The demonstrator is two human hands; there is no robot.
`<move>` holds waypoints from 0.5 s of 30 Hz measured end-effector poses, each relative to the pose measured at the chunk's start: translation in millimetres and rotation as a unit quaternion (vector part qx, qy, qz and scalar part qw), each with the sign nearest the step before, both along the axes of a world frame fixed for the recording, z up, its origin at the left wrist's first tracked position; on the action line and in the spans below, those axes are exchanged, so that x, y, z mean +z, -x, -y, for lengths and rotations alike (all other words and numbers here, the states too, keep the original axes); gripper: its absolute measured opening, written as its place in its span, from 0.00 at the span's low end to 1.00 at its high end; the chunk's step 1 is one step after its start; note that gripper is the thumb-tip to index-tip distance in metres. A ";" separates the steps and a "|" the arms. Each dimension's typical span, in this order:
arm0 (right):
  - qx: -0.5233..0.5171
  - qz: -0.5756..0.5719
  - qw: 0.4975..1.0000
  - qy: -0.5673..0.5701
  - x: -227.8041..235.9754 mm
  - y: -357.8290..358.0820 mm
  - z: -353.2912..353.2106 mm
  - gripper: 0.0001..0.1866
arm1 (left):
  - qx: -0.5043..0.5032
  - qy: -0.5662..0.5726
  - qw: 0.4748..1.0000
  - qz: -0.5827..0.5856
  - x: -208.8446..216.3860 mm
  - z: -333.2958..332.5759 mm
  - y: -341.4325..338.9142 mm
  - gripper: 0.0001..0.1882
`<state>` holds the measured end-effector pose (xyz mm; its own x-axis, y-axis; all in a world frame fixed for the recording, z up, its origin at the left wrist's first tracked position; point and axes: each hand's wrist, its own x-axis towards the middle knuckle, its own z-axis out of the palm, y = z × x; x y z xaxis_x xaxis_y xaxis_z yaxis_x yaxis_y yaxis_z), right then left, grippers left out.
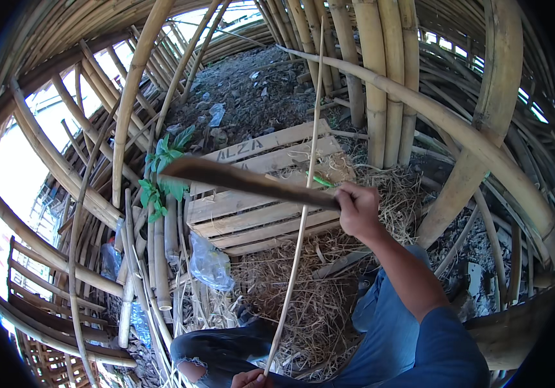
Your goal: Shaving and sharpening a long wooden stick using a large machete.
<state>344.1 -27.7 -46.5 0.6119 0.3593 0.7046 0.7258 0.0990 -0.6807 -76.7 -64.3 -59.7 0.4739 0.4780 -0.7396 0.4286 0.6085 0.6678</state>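
My right hand (359, 208) is wrapped round the base of a machete (245, 183), whose long brown blade points left and is smeared by motion. Its handle is hidden in my fist. At the lower edge, my left hand (250, 379) grips the near end of a long, thin bamboo strip (293, 265). The strip rises away from me, and the blade crosses in front of it. Beyond my knees lies a slatted wooden pallet (219, 227) with painted lettering. A small bright green object (319, 180) rests on its slats beside the strip.
Shavings (290, 284) cover the ground around my legs. A clear plastic bag (211, 264) lies by the pallet's near left corner, and a leafy plant (172, 187) grows at its left. Upright bamboo poles (375, 84) and a slanting pole (445, 119) stand at the right.
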 end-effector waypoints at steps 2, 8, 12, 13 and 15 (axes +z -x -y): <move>0.018 0.046 0.999 0.017 1.8 0.0 2.2 0.11 | -0.008 -0.039 0.995 -0.087 -9.4 -3.8 8.1 0.12; -0.064 -0.056 0.996 0.023 3.3 -35.5 0.6 0.11 | -0.045 0.088 0.995 0.007 0.4 -1.8 32.6 0.10; -0.050 0.013 0.999 0.016 4.3 -15.5 1.1 0.10 | -0.041 0.059 0.997 -0.011 2.9 -1.9 35.6 0.10; -0.036 0.035 0.999 0.010 4.4 -14.4 2.3 0.10 | -0.041 0.058 0.997 -0.013 1.2 0.2 39.7 0.10; -0.043 -0.005 0.999 0.032 11.1 -31.0 4.4 0.10 | 0.038 0.097 0.994 -0.027 -10.3 8.1 55.6 0.10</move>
<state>375.1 -32.1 -35.4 0.6496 0.3493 0.6753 0.7224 -0.0066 -0.6915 -132.3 -72.4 -70.0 0.3991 0.3574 -0.8444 0.4086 0.7551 0.5128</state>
